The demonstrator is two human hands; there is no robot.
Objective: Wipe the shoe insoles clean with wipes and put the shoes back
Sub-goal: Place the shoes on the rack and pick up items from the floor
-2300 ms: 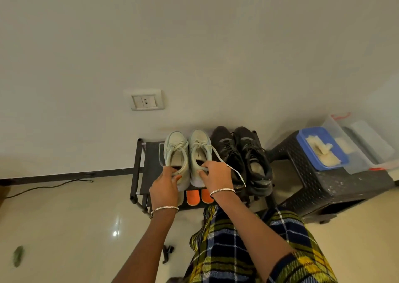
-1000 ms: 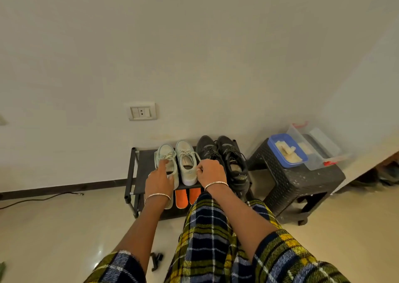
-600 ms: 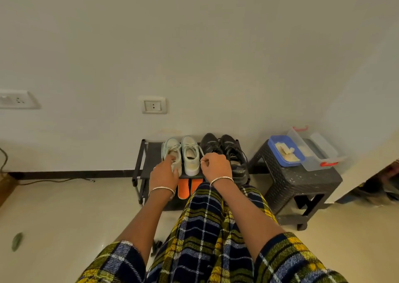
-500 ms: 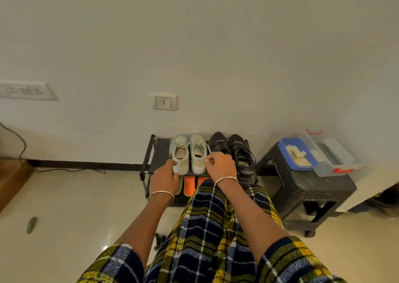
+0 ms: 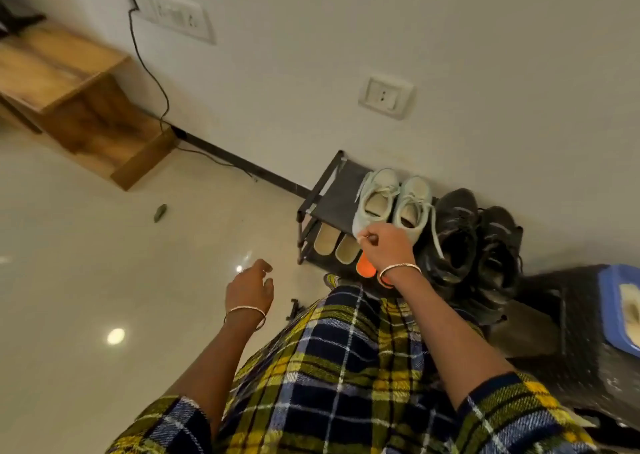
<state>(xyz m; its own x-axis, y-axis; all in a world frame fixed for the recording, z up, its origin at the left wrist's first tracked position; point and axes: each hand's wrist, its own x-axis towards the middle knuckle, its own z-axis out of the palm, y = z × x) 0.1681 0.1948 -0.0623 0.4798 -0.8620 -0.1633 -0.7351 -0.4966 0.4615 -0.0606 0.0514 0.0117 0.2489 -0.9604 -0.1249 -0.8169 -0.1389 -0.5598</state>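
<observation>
My right hand [image 5: 386, 247] is curled at the heel of the pale green shoes [image 5: 391, 204], pinching there. The pair sits on the shoe rack [image 5: 332, 204] top shelf, heels at its front edge. My left hand [image 5: 251, 289] hangs loose over the floor [image 5: 104, 263], holding nothing. Black shoes [image 5: 478, 239] are just beside the pair.

blue tub [image 5: 613, 303] cut by right edge | wooden shelf [image 5: 72, 83] blurred | pale shoe [image 5: 377, 199] heel behind right hand [image 5: 386, 247]

Black shoe rack [image 5: 330, 204] carries pale sneakers [image 5: 414, 194] beside black shoes [image 5: 457, 225] on top.
</observation>
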